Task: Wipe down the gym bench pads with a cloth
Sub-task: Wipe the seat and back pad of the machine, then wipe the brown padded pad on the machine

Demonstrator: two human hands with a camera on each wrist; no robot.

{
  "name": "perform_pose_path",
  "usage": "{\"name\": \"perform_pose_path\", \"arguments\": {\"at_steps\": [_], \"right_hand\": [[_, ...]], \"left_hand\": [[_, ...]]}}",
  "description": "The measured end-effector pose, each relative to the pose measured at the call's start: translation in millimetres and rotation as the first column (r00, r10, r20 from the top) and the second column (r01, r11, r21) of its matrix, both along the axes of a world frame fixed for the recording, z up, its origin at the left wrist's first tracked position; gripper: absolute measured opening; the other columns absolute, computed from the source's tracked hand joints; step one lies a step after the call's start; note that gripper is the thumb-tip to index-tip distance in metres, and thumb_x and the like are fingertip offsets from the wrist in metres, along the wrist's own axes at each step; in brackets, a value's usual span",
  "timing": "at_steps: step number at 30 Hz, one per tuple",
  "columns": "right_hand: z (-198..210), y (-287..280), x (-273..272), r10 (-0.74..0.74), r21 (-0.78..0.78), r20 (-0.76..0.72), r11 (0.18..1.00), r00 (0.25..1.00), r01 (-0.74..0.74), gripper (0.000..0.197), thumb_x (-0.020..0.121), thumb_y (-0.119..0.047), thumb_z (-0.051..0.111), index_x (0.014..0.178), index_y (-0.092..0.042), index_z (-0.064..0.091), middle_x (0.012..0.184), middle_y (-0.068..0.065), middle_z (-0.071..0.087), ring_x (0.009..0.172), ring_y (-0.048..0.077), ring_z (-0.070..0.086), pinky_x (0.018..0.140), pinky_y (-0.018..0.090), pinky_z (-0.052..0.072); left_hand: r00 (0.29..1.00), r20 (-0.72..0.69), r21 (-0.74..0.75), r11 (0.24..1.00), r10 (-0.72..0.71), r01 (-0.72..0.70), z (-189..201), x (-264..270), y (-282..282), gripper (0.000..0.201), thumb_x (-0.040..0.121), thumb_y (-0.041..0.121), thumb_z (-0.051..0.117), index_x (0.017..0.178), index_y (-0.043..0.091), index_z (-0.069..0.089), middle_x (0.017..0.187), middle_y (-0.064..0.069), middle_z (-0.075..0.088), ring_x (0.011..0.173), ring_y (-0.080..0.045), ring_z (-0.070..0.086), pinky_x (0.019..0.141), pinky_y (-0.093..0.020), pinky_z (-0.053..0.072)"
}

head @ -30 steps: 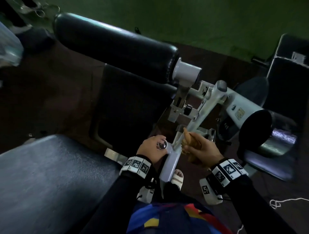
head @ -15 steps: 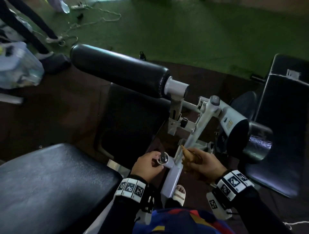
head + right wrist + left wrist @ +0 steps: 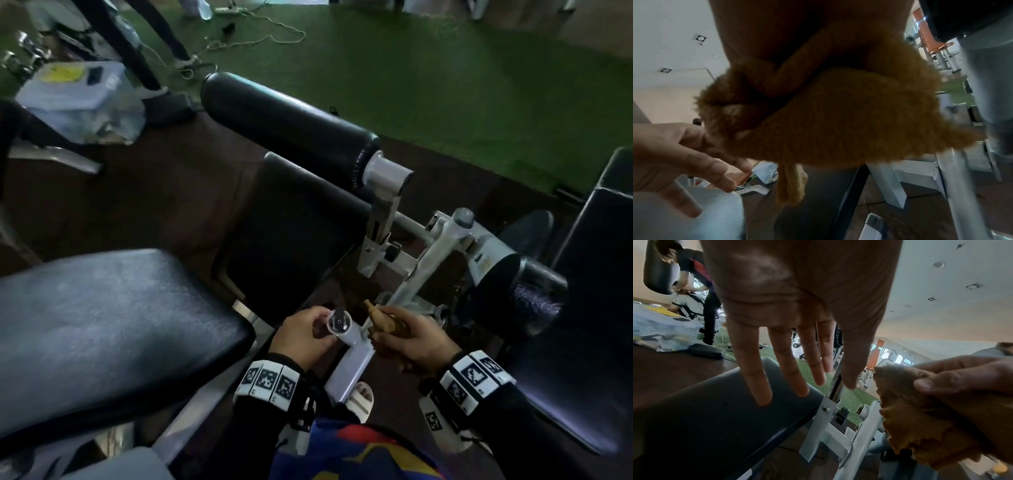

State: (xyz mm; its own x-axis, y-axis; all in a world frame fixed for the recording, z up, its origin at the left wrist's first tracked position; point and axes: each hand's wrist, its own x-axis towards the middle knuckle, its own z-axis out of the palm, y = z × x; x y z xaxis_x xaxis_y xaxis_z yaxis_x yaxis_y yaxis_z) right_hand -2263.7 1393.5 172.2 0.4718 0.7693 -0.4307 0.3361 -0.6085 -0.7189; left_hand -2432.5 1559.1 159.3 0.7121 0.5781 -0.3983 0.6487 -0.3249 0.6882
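Note:
My right hand (image 3: 411,339) grips a bunched brown cloth (image 3: 382,320) just right of the machine's white tube end (image 3: 339,323). In the right wrist view the cloth (image 3: 828,113) fills the middle, and its lower edge hangs down. My left hand (image 3: 306,330) is beside the tube end, its fingers (image 3: 789,369) straight and holding nothing. A black seat pad (image 3: 102,329) lies to the left. A black roller pad (image 3: 284,126) sits further ahead, above a flat black pad (image 3: 298,233). Another black pad (image 3: 589,308) stands at the right.
The white steel frame (image 3: 421,270) of the machine runs between the pads, ending in a black weight horn (image 3: 503,291). A plastic box (image 3: 68,92) and cables (image 3: 239,41) lie on the floor at the back left, where another person's legs (image 3: 113,44) stand. My sandalled foot (image 3: 359,399) is below the tube.
The view has risen and pulled back, showing more floor. My left hand has loosened from the tube end and its fingers are now straight. My right hand still holds the cloth.

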Motion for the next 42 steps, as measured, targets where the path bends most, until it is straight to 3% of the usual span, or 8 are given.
{"name": "perform_pose_path", "arguments": {"at_steps": [3, 9, 18, 22, 26, 31, 35, 42], "right_hand": [[-2, 1, -7, 0.012, 0.000, 0.002, 1.000, 1.000, -0.012, 0.045, 0.077, -0.038, 0.073, 0.120, -0.036, 0.056, 0.089, -0.015, 0.064, 0.065, -0.006, 0.056, 0.059, 0.006, 0.044], [1, 11, -29, 0.095, -0.005, 0.002, 0.995, 0.995, -0.095, 0.045, 0.080, -0.032, 0.072, 0.122, -0.034, 0.055, 0.091, -0.018, 0.061, 0.079, -0.008, 0.056, 0.067, 0.001, 0.039], [5, 15, -82, 0.262, -0.028, -0.018, 0.965, 0.965, -0.262, 0.053, 0.079, -0.031, 0.072, 0.127, -0.036, 0.050, 0.105, -0.008, 0.065, 0.097, 0.007, 0.060, 0.091, 0.028, 0.048], [8, 11, -104, 0.281, 0.034, -0.037, 0.960, 0.959, -0.279, 0.057, 0.078, -0.028, 0.073, 0.124, -0.047, 0.046, 0.098, -0.018, 0.060, 0.089, -0.006, 0.058, 0.078, 0.007, 0.045], [14, 5, -117, 0.323, 0.064, -0.043, 0.945, 0.946, -0.320, 0.053, 0.078, -0.025, 0.074, 0.113, -0.054, 0.047, 0.097, -0.013, 0.065, 0.089, -0.005, 0.060, 0.073, 0.003, 0.044], [23, 12, -118, 0.408, 0.054, -0.014, 0.912, 0.913, -0.407, 0.048, 0.079, -0.027, 0.072, 0.122, -0.041, 0.054, 0.098, -0.009, 0.068, 0.087, 0.003, 0.065, 0.075, 0.012, 0.048], [26, 30, -115, 0.483, 0.099, -0.067, 0.874, 0.873, -0.476, 0.044, 0.078, -0.016, 0.070, 0.109, -0.046, 0.059, 0.083, -0.009, 0.070, 0.070, 0.003, 0.067, 0.057, 0.011, 0.049], [26, 62, -106, 0.710, 0.106, -0.110, 0.704, 0.695, -0.702, 0.041, 0.079, -0.018, 0.073, 0.114, -0.036, 0.062, 0.083, -0.011, 0.070, 0.068, -0.001, 0.067, 0.061, 0.011, 0.050]], "left_hand": [[1.000, -0.004, 0.009, 1.000, 0.012, -0.012, 0, -11, -3, 0.038, 0.072, 0.027, 0.074, 0.107, 0.038, 0.063, 0.084, 0.029, 0.058, 0.072, 0.015, 0.055, 0.069, -0.004, 0.042], [0.997, -0.032, 0.002, 0.997, 0.077, -0.077, -3, -39, -7, 0.043, 0.073, 0.029, 0.074, 0.113, 0.035, 0.062, 0.088, 0.026, 0.056, 0.079, 0.004, 0.058, 0.081, -0.022, 0.052], [0.973, 0.006, -0.007, 0.973, 0.230, -0.230, 1, -111, -27, 0.043, 0.072, 0.026, 0.077, 0.112, 0.032, 0.063, 0.089, 0.022, 0.060, 0.075, 0.006, 0.055, 0.078, -0.020, 0.051], [0.962, 0.013, -0.023, 0.962, 0.271, -0.271, 6, -139, -41, 0.044, 0.072, 0.026, 0.077, 0.113, 0.030, 0.062, 0.093, 0.020, 0.061, 0.078, 0.002, 0.058, 0.077, -0.017, 0.048], [0.954, -0.006, -0.033, 0.954, 0.299, -0.299, 11, -159, -61, 0.045, 0.075, 0.026, 0.077, 0.117, 0.031, 0.060, 0.097, 0.019, 0.062, 0.083, -0.002, 0.059, 0.082, -0.021, 0.050], [0.926, -0.010, -0.033, 0.926, 0.377, -0.377, 16, -171, -80, 0.048, 0.076, 0.027, 0.076, 0.121, 0.030, 0.059, 0.098, 0.021, 0.060, 0.087, -0.001, 0.060, 0.085, -0.023, 0.050], [0.880, -0.003, -0.013, 0.880, 0.476, -0.476, 22, -172, -90, 0.050, 0.076, 0.027, 0.076, 0.123, 0.028, 0.058, 0.104, 0.017, 0.063, 0.089, -0.003, 0.062, 0.087, -0.024, 0.051], [0.694, 0.024, 0.021, 0.694, 0.719, -0.720, 31, -165, -124, 0.051, 0.077, 0.027, 0.075, 0.125, 0.025, 0.057, 0.113, 0.011, 0.064, 0.093, -0.005, 0.062, 0.088, -0.023, 0.050]]}}
